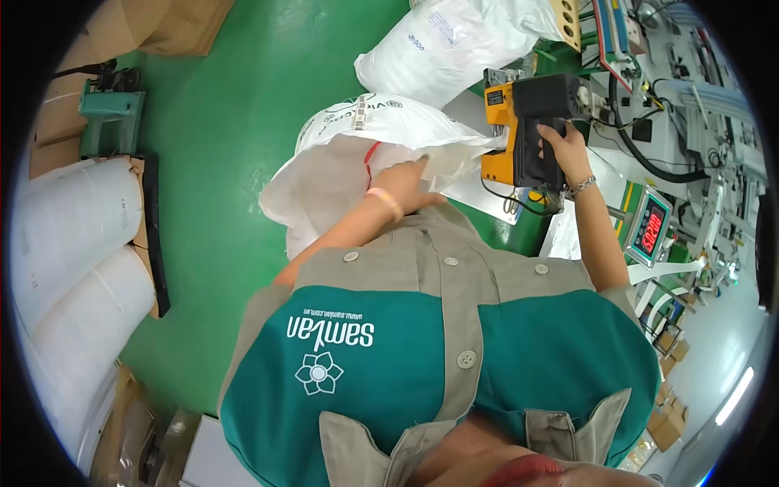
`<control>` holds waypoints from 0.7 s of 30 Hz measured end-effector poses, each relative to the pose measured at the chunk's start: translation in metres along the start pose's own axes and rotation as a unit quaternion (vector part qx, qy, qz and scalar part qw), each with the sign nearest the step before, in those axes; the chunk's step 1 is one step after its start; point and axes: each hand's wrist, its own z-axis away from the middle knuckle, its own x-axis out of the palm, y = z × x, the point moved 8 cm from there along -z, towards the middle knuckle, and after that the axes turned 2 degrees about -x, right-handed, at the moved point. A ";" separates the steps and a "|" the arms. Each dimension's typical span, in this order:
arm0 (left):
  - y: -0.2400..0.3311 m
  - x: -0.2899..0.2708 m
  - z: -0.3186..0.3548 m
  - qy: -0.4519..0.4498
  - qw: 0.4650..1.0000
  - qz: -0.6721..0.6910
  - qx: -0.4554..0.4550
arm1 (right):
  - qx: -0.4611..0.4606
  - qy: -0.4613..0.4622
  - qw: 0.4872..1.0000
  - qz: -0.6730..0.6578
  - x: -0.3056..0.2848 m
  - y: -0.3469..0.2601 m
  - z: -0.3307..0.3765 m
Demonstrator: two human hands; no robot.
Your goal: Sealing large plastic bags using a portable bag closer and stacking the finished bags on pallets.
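Gripping bag stitcher (527,130) right hand (560,146); left hand (406,183) pinching sack (381,154).

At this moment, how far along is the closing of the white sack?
Done: another white woven sack lies on the green floor behind. In hand: right hand grips the yellow-and-black handheld bag stitcher at the sack's edge; left hand pinches the white sack mouth. Left: the mouth's seam.

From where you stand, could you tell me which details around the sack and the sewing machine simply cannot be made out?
Head view only:
- Right hand: fingers wrap the black grip of the handheld bag-sewing machine; the trigger and needle are hidden behind it.
- Left hand: its fingertips press into the white sack; whether they pinch it is unclear.
- Sack's contents: hidden by its folded top.
- Sack's base: hidden by the person's chest.
- Bench clutter: bent and too small near the rim.
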 end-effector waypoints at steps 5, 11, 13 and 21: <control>0.051 0.048 0.003 0.009 0.931 -0.289 0.224 | -0.011 -0.012 1.000 -0.003 -0.011 0.011 0.001; 0.042 -0.006 0.003 0.145 0.900 -0.356 0.207 | -0.019 -0.020 1.000 0.014 -0.004 0.019 0.006; 0.027 -0.008 -0.004 0.154 0.892 -0.380 0.192 | -0.034 -0.014 0.999 -0.009 0.003 0.017 0.006; -0.006 -0.004 -0.020 0.219 0.916 -0.266 0.205 | -0.010 -0.032 0.999 -0.013 0.005 0.010 -0.012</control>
